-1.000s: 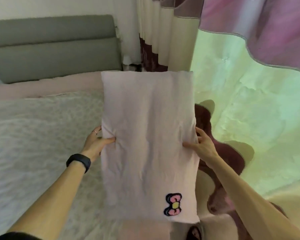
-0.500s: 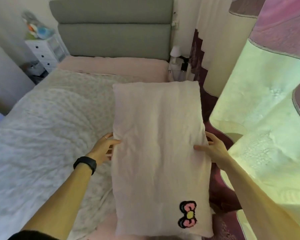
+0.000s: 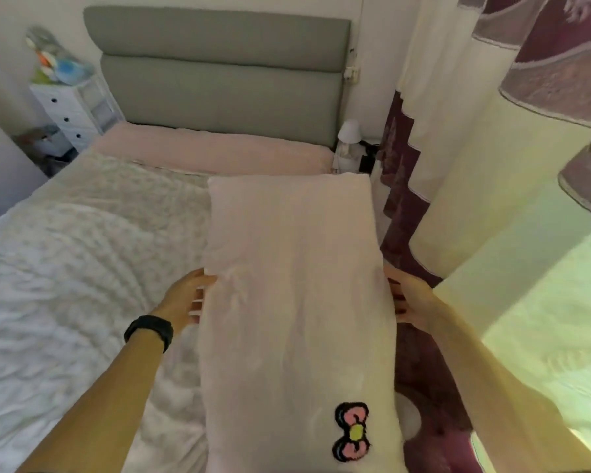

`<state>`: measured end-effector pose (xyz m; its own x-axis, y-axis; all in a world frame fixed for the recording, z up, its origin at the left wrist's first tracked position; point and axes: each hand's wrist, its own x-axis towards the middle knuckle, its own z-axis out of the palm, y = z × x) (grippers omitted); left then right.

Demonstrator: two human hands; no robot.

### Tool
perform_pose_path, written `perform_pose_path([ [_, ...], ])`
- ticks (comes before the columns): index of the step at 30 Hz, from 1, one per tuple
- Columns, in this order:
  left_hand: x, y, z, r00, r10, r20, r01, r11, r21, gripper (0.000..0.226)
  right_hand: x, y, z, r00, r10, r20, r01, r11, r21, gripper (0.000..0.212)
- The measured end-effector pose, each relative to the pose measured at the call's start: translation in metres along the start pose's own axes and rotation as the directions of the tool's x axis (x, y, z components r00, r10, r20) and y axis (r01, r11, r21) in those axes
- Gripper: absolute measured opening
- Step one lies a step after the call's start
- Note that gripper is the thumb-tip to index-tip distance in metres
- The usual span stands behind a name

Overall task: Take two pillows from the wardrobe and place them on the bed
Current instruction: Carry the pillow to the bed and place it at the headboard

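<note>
Item: left hand [image 3: 185, 298] fingers spread against left long edge; 1 pink pillow [image 3: 294, 302], long axis toward the headboard [image 3: 219, 73], above the bed [image 3: 65, 268] right side; right hand [image 3: 411, 303] likewise, equally near.

The room was lit softly and evenly, with the strongest light glowing yellow-green through the curtain [image 3: 512, 233] at the right of the frame. The whole picture was slightly soft, and the quilt [image 3: 65, 268] at left was washed pale, its pattern smeared. Wide-angle distortion bent the headboard [image 3: 219, 76] and the frame's edges. Shadows were faint, darkest beneath the pillow [image 3: 294, 302] at lower right.
</note>
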<state>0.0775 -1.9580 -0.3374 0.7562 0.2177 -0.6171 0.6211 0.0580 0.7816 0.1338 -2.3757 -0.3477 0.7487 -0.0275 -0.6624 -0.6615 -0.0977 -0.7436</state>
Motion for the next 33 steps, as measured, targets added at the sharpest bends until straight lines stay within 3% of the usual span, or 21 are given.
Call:
perform_pose_path([
  [2,0.033,0.025,0.002,1.0,-0.011,-0.018,0.011,1.0,-0.006,0.073,0.032,-0.037,0.007,1.0,-0.017,0.022,0.017,1.0,-0.014,0.043],
  [4,0.064,0.053,0.009,0.999,-0.001,-0.036,-0.001,0.998,-0.055,0.064,0.067,-0.072,0.009,0.998,-0.051,0.031,0.051,0.999,-0.008,0.029],
  [9,0.127,0.123,0.038,0.999,0.019,-0.031,-0.021,0.996,-0.087,0.043,0.137,-0.145,0.005,0.996,-0.086,-0.031,0.087,0.996,0.022,0.025],
  [13,0.185,0.168,0.06,0.996,0.049,-0.073,-0.057,0.992,-0.114,0.048,0.211,-0.205,0.003,0.995,-0.098,0.0,0.098,0.995,-0.019,0.04],
  [22,0.293,0.256,0.077,0.97,0.017,-0.244,-0.061,0.983,-0.174,0.049,0.369,-0.344,0.028,0.987,-0.088,0.137,0.103,0.989,-0.104,0.052],
  [29,0.357,0.299,0.058,0.93,-0.033,-0.367,-0.068,0.963,-0.261,0.045,0.469,-0.44,0.089,0.938,-0.05,0.344,0.137,0.962,-0.235,0.05],
  [33,0.411,0.326,0.043,0.909,-0.058,-0.412,-0.078,0.949,-0.307,0.049,0.529,-0.489,0.132,0.926,-0.059,0.372,0.174,0.943,-0.285,0.054],
])
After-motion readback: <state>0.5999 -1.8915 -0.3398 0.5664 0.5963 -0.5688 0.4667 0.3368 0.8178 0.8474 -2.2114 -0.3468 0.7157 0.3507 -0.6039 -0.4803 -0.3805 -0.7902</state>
